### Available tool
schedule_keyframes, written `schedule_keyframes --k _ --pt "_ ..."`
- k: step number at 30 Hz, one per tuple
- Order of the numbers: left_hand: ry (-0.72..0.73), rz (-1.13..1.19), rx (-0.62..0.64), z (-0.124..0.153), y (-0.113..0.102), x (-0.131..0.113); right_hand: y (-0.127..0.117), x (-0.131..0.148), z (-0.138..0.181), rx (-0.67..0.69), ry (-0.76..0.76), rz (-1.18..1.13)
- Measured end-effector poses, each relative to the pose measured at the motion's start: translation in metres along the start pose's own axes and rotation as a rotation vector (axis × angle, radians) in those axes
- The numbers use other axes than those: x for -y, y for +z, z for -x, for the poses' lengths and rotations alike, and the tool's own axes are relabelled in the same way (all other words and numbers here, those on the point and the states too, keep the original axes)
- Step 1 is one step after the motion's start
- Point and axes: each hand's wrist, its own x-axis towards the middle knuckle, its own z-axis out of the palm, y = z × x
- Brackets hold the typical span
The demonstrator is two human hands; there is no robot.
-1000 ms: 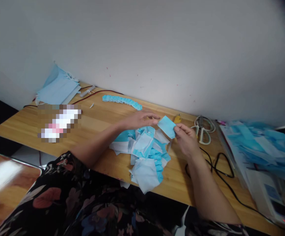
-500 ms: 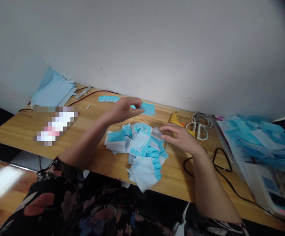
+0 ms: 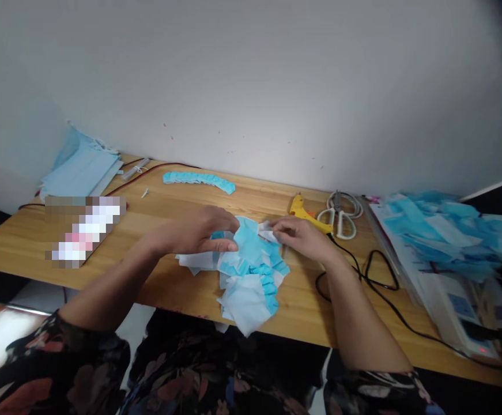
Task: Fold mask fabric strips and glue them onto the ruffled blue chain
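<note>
A loose pile of blue and white non-woven fabric pieces (image 3: 248, 302), like cut mask material, lies on the table in front of me. My left hand (image 3: 205, 230) is over the pile's left side, thumb and fingers apart at the edge of a flat blue fabric piece (image 3: 251, 237) on top. On the far right side of the pile, my right hand (image 3: 298, 235) has its fingers bent together on a small white fabric piece (image 3: 267, 231). Its fingertips are partly hidden. Behind my left hand lies a pleated blue strip (image 3: 199, 180).
A yellow glue gun (image 3: 305, 212) and white-handled scissors (image 3: 338, 222) lie to the right. Further right, blue scraps (image 3: 445, 230) are heaped beside a black cable (image 3: 400, 311). Stacked blue masks (image 3: 82, 170) and a blurred-out object (image 3: 89, 233) are at left.
My left hand has come down and nearer with the blue piece, which now lies over the pile. My right hand has moved slightly left and its fingers have closed. The view has shifted a little.
</note>
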Motion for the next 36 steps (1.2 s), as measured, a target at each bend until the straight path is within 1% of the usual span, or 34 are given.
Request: schedule_keyframes --k 2,3,7,10,11,13,16,18,20,23,27,29,30,31,34,36 --pt "0.017 -0.039 0.018 0.002 0.004 0.000 -0.002 0.000 0.000 -0.029 0.057 -0.006" --pt "0.017 -0.068 0.008 0.002 0.006 0.001 -0.003 0.000 0.000 -0.041 0.078 0.001" --pt "-0.027 -0.153 -0.127 0.005 0.013 0.003 -0.004 -0.005 0.000 -0.123 0.106 -0.024" --pt "-0.063 -0.184 -0.164 0.008 0.016 0.006 -0.003 -0.001 0.001 -0.224 0.074 -0.067" --pt "-0.070 -0.189 -0.163 0.008 0.017 0.007 -0.002 0.003 0.001 -0.247 0.031 -0.070" --pt "-0.074 -0.187 -0.157 0.009 0.019 0.009 0.001 0.016 0.001 -0.247 -0.116 -0.062" --pt "-0.055 -0.161 -0.163 0.009 0.023 0.013 0.010 0.038 0.001 -0.169 -0.363 -0.023" --pt "-0.053 -0.142 -0.178 0.010 0.025 0.015 0.017 0.047 0.000 -0.120 -0.455 0.004" --pt "-0.076 -0.110 -0.185 0.011 0.025 0.017 0.024 0.050 -0.001 -0.087 -0.479 0.039" --pt "-0.124 0.025 -0.181 0.011 0.021 0.018 0.030 0.047 -0.003 -0.058 -0.470 0.094" --pt "-0.171 0.268 -0.250 0.008 0.014 0.024 0.030 0.046 -0.004 -0.037 -0.477 0.121" --pt "-0.183 0.312 -0.277 0.005 0.013 0.027 0.029 0.047 -0.004 -0.036 -0.484 0.108" --pt "-0.187 0.321 -0.281 0.003 0.013 0.028 0.028 0.047 -0.004 -0.055 -0.465 0.092" --pt "-0.189 0.327 -0.281 0.002 0.013 0.029 0.027 0.047 -0.004 -0.089 -0.422 0.068" --pt "-0.184 0.351 -0.272 -0.001 0.015 0.029 0.025 0.046 -0.001 -0.201 -0.215 -0.047" --pt "-0.175 0.357 -0.273 -0.003 0.017 0.026 0.026 0.044 0.000 -0.199 -0.130 -0.156"
